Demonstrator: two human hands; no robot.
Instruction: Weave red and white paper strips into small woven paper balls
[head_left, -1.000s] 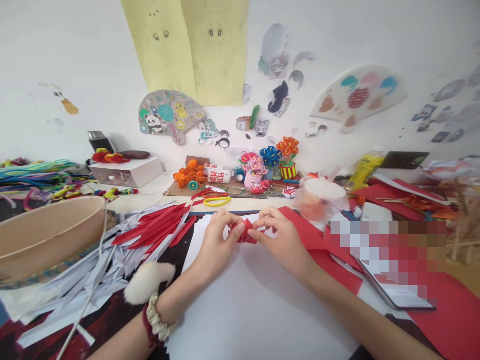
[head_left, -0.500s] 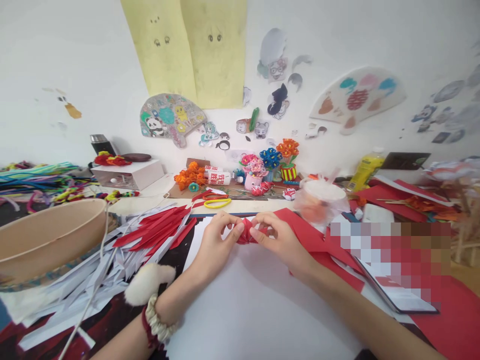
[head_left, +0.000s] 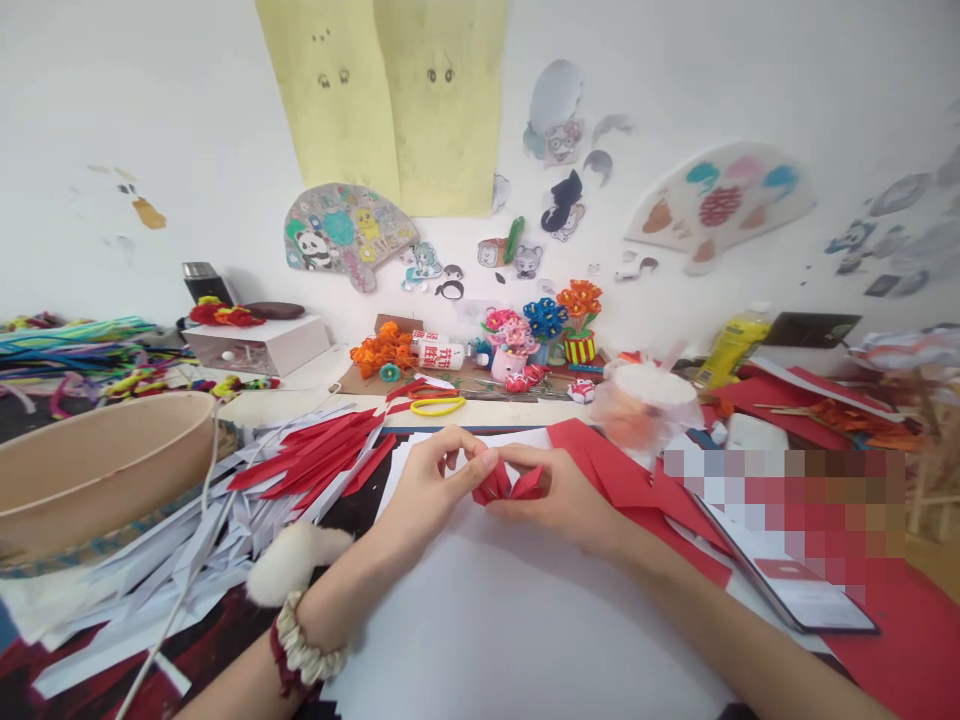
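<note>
Between my two hands is a small red folded-paper piece (head_left: 507, 486) with pointed, petal-like flaps, held just above white paper sheets (head_left: 525, 610). My left hand (head_left: 452, 470) pinches its left side between thumb and fingers. From the right, my right hand (head_left: 559, 490) grips it with the thumb below and the fingers above. Parts of the piece are hidden behind the fingers. Left of my left hand lie red paper strips (head_left: 311, 455), and red paper sheets (head_left: 600, 465) lie beyond my right hand.
White paper strips (head_left: 187, 560) and a beige basin (head_left: 105, 460) are at left, near a white fluffy object (head_left: 289, 565). Yellow-handled scissors (head_left: 437, 406) lie ahead. At right are a lidded cup (head_left: 649, 395) and a tablet (head_left: 810, 590). Craft flowers (head_left: 544, 318) stand by the wall.
My right hand has shifted its grip, with its thumb now lower under the paper. The red piece has turned and its pointed flaps show more openly.
</note>
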